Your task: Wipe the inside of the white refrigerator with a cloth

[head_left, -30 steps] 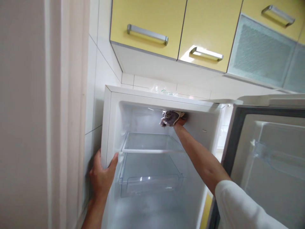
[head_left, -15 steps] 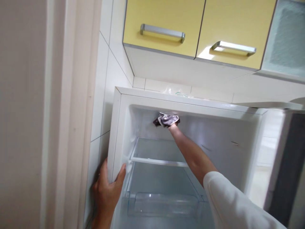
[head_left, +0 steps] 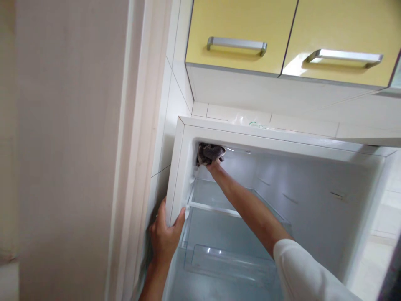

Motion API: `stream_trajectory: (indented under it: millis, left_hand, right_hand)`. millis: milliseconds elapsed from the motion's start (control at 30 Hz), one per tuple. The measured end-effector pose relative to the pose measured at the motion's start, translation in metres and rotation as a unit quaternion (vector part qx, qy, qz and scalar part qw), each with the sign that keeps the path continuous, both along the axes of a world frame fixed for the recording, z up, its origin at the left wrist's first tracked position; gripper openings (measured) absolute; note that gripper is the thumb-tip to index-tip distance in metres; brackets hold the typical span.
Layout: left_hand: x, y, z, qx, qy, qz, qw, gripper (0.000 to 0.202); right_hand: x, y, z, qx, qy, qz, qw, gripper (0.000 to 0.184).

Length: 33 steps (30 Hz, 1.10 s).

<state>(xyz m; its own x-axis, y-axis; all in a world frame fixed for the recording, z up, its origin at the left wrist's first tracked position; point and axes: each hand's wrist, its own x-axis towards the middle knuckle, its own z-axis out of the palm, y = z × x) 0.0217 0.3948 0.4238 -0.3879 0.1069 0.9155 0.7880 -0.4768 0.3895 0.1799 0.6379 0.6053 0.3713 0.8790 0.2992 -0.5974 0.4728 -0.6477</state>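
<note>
My right hand reaches deep into the open refrigerator and holds a dark grey cloth against the upper left back corner of its inside. The cloth covers most of the fingers. My left hand grips the left front edge of the refrigerator body, thumb on the inner side and fingers round the outer side, partly hidden. Beneath my right arm lies a glass shelf with a white front rim. Lower down, a clear plastic drawer shows.
Yellow wall cabinets with metal handles hang above the refrigerator. A clear plastic bag lies on its top. A pale door frame and white tiled wall stand close on the left. The refrigerator door is swung out at right.
My right hand has moved the cloth leftward along the top of the back wall into the corner. My left hand keeps its grip on the edge. The view has turned left.
</note>
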Motion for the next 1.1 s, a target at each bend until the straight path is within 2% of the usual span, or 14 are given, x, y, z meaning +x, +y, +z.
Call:
stream_trajectory:
  millis: [100,233,400,567,700,833,900,1033,1100]
  left_hand:
    - [0.000,0.001,-0.003,-0.017,-0.013,-0.011,1.000,0.054]
    - [0.000,0.002,-0.005,-0.056,-0.036,-0.031,0.997,0.059]
    - [0.000,0.001,-0.003,-0.110,-0.078,-0.069,0.988,0.061]
    - [0.003,-0.008,0.006,-0.145,-0.123,-0.132,0.973,0.062]
    - [0.002,-0.019,0.014,-0.165,-0.170,-0.230,0.944,0.061]
    - [-0.004,-0.027,0.016,-0.164,-0.159,-0.327,0.917,0.060]
    - [-0.007,-0.029,0.019,-0.168,-0.142,-0.340,0.914,0.061]
    - [-0.011,-0.033,0.025,-0.207,-0.133,-0.317,0.916,0.063]
    - [-0.014,-0.040,0.020,-0.237,-0.149,-0.318,0.906,0.059]
  right_hand:
    - [0.003,-0.023,-0.004,-0.024,0.020,0.022,0.999,0.024]
    - [0.000,-0.057,-0.012,-0.018,0.026,0.059,0.998,0.013]
    - [-0.011,-0.106,-0.022,0.016,0.025,0.108,0.994,0.016]
    - [-0.016,-0.156,-0.034,0.034,0.005,0.164,0.986,0.027]
    - [-0.014,-0.193,-0.054,0.016,-0.014,0.212,0.977,0.031]
    - [-0.008,-0.228,-0.076,0.004,-0.003,0.234,0.972,0.034]
    - [-0.002,-0.245,-0.087,-0.009,0.006,0.236,0.972,0.036]
    - [0.017,-0.278,-0.112,-0.026,0.023,0.221,0.975,0.036]
    - [0.028,-0.293,-0.129,-0.023,0.019,0.189,0.981,0.033]
